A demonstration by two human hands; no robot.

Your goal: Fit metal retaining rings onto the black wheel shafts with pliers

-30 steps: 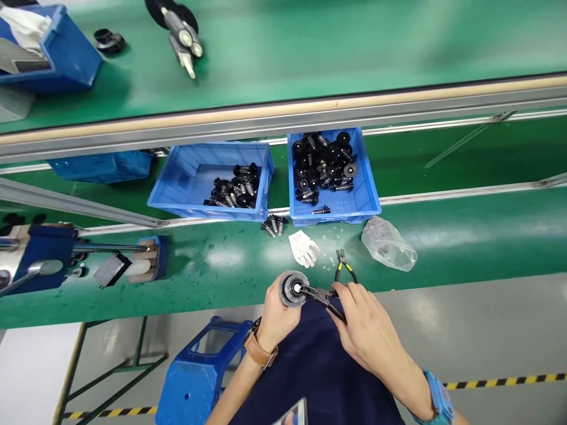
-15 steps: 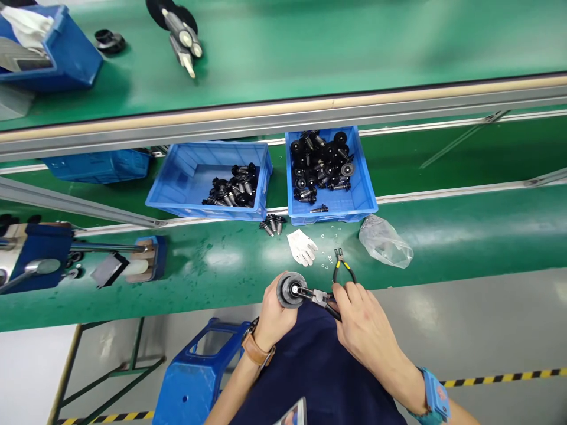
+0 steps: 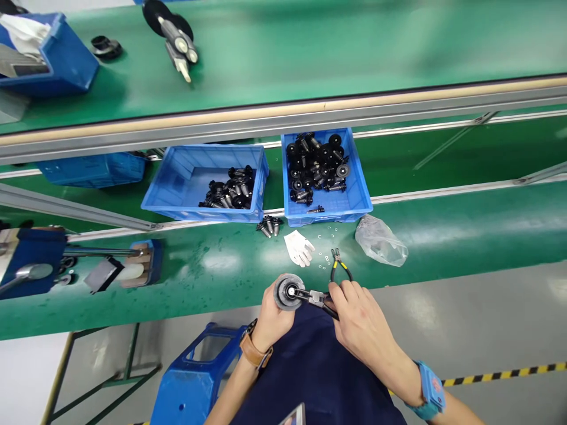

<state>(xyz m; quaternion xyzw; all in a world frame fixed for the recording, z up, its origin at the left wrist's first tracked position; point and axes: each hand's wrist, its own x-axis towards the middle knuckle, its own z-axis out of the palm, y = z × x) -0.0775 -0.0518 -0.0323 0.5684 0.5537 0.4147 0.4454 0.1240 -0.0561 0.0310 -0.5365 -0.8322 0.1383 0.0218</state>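
Slightly leftward since the earlier frame go the part, pliers and hands, along with the whole view. At lower centre, the left hand (image 3: 275, 319) wraps the part (image 3: 282, 287), its axis seemingly end-on to the camera. Pliers (image 3: 316, 297) meet its centre, slanting down rightward to the right hand (image 3: 365, 321), clamped round their handles, apart from the left.

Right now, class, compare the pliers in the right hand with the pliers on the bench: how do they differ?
The held pliers are gripped in the right hand; the lying pliers rest on the green bench.
The held pliers' tips are at the middle of the round part; the lying pliers' tips point toward the blue bins.
Both have metal heads and dark handles.
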